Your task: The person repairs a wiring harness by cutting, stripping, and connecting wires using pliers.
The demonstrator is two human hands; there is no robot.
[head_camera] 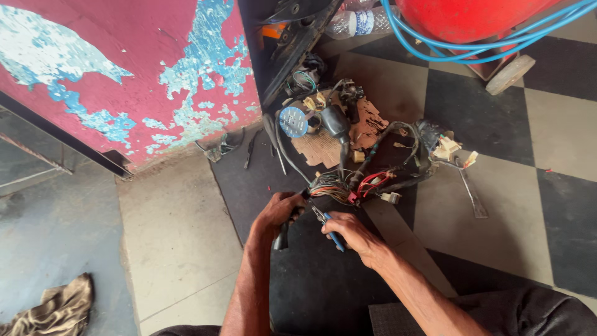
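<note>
— What's in hand? 
— A tangled wiring harness lies on the checkered floor, just below the round blue gauge. The left hand is closed around its black sheathed end; the right hand grips blue-handled pliers beside it.

— How would it handle? 
— Light and limp, probably. The thin coloured leads and plastic connectors look fragile; the sheathed trunk seems the safer hold.

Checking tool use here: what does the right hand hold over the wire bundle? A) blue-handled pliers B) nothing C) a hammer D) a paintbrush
A: the right hand grips blue-handled pliers, their tip toward the wire bundle on the floor.
</note>
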